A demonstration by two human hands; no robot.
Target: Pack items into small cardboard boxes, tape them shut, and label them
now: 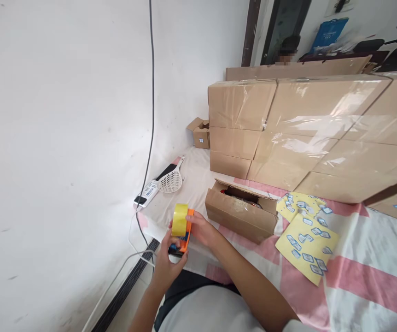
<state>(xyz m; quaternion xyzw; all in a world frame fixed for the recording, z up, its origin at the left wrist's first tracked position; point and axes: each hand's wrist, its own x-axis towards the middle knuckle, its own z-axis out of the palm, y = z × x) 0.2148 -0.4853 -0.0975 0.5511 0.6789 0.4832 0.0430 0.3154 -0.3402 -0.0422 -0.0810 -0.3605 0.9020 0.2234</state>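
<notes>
A tape dispenser (189, 226) with an orange frame and a yellow roll of tape (179, 220) is held between my two hands, over the near left edge of the cloth. My left hand (171, 260) is closed around its lower end, below the roll. My right hand (200, 226) grips the orange frame from the right side. Just right of my hands lies a long cardboard box (238, 214) with its top open; something dark with a bit of red shows inside.
Stacked cardboard boxes (298, 124) wrapped in clear film stand behind. Yellow sticker sheets (302, 265) lie to the right. A white slotted skimmer (171, 181) and a power strip (146, 191) lie left, near the wall. A small open box (201, 137) stands behind. A person (286, 53) is beyond the boxes.
</notes>
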